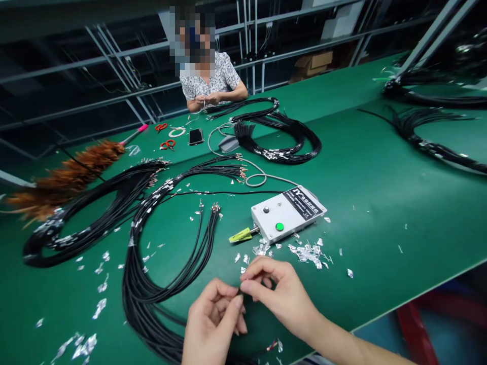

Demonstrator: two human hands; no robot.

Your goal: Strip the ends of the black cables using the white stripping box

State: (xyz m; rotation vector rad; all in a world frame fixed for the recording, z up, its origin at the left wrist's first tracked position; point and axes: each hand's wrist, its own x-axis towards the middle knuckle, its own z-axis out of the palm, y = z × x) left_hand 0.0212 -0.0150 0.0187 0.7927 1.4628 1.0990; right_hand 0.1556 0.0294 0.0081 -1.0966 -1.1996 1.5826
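My left hand (pixel 213 324) and my right hand (pixel 279 291) meet near the front edge of the green table (pixel 380 192). Both pinch the end of a thin black cable (pixel 239 292) between thumb and fingers. That cable belongs to a looped bundle of black cables (pixel 152 284) lying to the left of my hands. Just beyond my hands sits a white control box (pixel 287 213) with a green button and a yellow-green clip at its left end. Scraps of silver foil (pixel 308 252) lie scattered in front of the box.
Another person (pixel 211 81) sits across the table handling cables. More black cable bundles (pixel 281 134) lie at the far side, left and right. A feather duster (pixel 72 172), orange scissors (pixel 167 144) and a phone (pixel 195 136) lie at the back left.
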